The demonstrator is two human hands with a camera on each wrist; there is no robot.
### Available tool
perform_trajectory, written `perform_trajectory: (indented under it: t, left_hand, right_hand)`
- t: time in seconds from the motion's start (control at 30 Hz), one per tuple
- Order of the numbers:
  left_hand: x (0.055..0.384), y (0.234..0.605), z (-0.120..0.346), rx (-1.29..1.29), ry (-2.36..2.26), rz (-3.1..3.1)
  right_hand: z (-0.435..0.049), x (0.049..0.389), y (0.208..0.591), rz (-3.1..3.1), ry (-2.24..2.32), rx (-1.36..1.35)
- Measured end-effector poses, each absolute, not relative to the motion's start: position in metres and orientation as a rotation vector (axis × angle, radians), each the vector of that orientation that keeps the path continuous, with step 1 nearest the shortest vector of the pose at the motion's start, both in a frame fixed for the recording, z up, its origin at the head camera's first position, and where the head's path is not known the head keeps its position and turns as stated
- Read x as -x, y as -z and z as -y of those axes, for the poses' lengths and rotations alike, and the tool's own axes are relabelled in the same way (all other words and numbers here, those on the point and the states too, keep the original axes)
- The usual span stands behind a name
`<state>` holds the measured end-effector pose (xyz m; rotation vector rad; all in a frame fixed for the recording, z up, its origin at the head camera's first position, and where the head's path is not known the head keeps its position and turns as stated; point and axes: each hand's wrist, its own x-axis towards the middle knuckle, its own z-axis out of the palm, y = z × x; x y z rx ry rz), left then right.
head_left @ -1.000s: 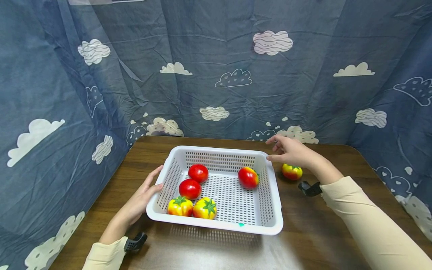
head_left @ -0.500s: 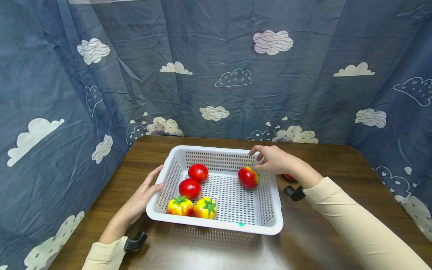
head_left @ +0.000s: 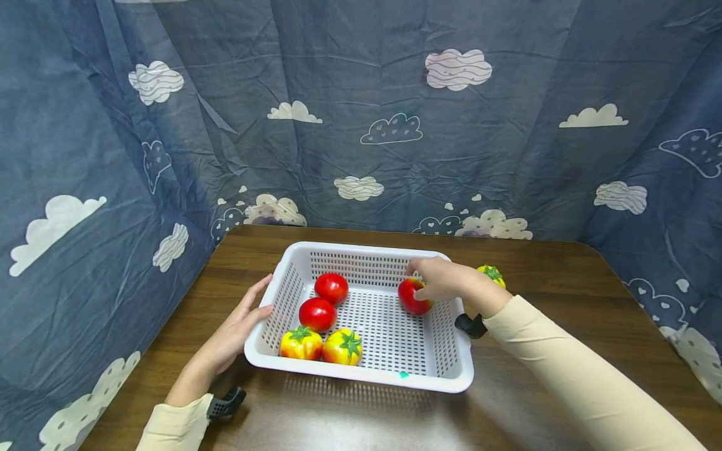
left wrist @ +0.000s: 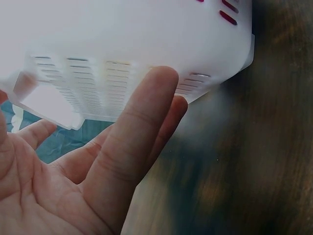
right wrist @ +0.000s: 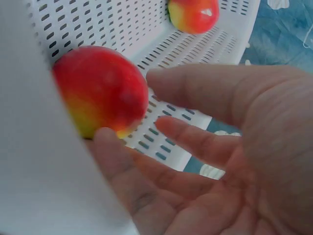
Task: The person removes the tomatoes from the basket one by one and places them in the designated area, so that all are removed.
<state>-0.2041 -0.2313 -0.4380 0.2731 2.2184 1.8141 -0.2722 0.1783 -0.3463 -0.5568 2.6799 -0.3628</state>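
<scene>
A white slotted plastic basket (head_left: 389,378) sits on the table. Inside it at the left are two red tomatoes (head_left: 318,314) and two yellow-red tomatoes (head_left: 342,347) with green tops. On the basket's right side lies another red tomato (head_left: 410,299), large in the right wrist view. My right hand (head_left: 448,280) reaches over the right rim, thumb and fingers spread about this tomato; their tips are at its edges, and firm contact cannot be told. My left hand (head_left: 234,332) rests against the basket's left side, fingers extended along the outer wall (left wrist: 112,34).
Another yellow-red tomato (head_left: 492,274) with a green top stands on the wooden table (head_left: 541,326) right of the basket, partly behind my right forearm. A blue cloud-print cloth (head_left: 338,156) hangs behind the table and along both sides.
My right hand has moved left and down from outside the basket to the red tomato inside it. My left hand, the basket and the tomatoes have stayed put.
</scene>
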Motion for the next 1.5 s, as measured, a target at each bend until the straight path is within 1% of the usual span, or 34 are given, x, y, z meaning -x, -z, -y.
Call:
perform_trajectory:
  t: [0.2,0.73,1.1,1.5]
  left_hand:
    - [0.204,0.437,0.231,-0.27,-1.81,-2.222]
    - [0.204,0.44,0.232,-0.285,-1.815,-2.215]
    - [0.205,0.439,0.233,-0.29,-1.807,-2.224]
    - [0.205,0.44,0.233,-0.299,-1.817,-2.212]
  right_hand:
    - [-0.174,0.274,0.349,-2.677,0.327,0.514]
    - [-0.158,0.279,0.355,-2.653,0.236,0.624]
    - [-0.151,0.282,0.362,-2.643,0.242,0.53]
    - [-0.14,0.281,0.37,-2.564,0.301,0.554]
